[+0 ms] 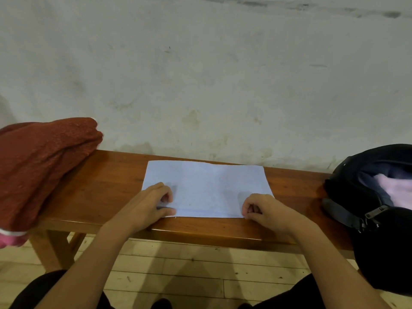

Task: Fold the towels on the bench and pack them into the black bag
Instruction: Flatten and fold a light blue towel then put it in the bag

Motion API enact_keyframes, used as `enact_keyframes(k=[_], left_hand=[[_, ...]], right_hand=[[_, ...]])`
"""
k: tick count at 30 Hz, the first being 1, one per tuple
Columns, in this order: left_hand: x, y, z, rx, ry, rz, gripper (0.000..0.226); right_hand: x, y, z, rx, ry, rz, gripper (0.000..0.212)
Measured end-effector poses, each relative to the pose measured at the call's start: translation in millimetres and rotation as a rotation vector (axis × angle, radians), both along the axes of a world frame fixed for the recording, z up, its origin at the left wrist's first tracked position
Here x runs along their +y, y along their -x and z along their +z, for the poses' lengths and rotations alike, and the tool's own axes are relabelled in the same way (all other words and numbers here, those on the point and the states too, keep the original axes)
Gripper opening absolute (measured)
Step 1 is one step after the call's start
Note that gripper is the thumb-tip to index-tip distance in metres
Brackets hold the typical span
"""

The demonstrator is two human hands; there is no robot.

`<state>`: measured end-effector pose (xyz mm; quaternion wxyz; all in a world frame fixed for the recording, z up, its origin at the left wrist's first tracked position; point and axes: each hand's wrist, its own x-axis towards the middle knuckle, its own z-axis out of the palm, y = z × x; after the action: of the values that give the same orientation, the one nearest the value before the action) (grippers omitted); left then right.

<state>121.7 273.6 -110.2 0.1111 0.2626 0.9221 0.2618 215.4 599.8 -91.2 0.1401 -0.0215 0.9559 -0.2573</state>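
Towel, pale blue (207, 188), is laid flat as a rectangle across the middle of the wooden bench (107, 175), its near edge along the bench's front edge. Both near corners are gripped. The left hand (148, 205) is set on the near left corner, fingers curled under, the thumb stretched along the near edge; the cloth appears to be pinched between thumb and fingers, though the contact itself is hidden by the knuckles. The right hand (259, 208) is set on the near right corner, fingers curled inward, the hem pinched against the thumb.

Between the two grips the near hem is seen lying straight. Beyond the grips the towel reaches the bench's back edge by the pale wall (200, 74).

Left of the left-hand grip, well apart, a rust-red towel (42, 166) is heaped on the bench end. Right of the right-hand grip, the black bag (370, 219) stands open, a pink towel (396, 190) seen inside it.
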Motion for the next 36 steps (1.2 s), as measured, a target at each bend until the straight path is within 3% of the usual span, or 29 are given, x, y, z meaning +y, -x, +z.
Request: enact_keyframes(k=[4, 13, 18, 23, 30, 32, 36], left_hand=[[-12.8, 5.3, 1.5, -0.049, 0.035, 0.034, 0.019], [-22.6, 7.0, 8.4, -0.068, -0.035, 0.076, 0.019], [-32.8, 9.0, 10.4, -0.027, -0.026, 0.084, 0.014], [-32.3, 10.6, 11.0, 0.05, 0.032, 0.044, 0.017], [-31.5, 7.2, 23.0, 0.079, -0.187, 0.092, 0.018], [-35.0, 7.1, 22.7, 0.038, -0.148, 0.075, 0.028], [-34.5, 5.2, 17.8, -0.021, -0.002, 0.053, 0.028]], right_hand=[[-9.7, 0.7, 4.3, 0.051, -0.03, 0.014, 0.004], [-92.8, 34.5, -5.3, 0.315, 0.105, 0.137, 0.02], [-124.2, 48.9, -10.7, 0.307, 0.074, 0.192, 0.029], [-136.0, 53.3, -13.7, 0.307, 0.026, 0.163, 0.021], [-136.6, 52.6, -15.5, 0.301, 0.053, 0.142, 0.014], [-135.6, 51.8, -14.4, 0.305, 0.061, 0.145, 0.012], [-132.8, 48.8, -11.5, 0.303, 0.046, 0.181, 0.01]])
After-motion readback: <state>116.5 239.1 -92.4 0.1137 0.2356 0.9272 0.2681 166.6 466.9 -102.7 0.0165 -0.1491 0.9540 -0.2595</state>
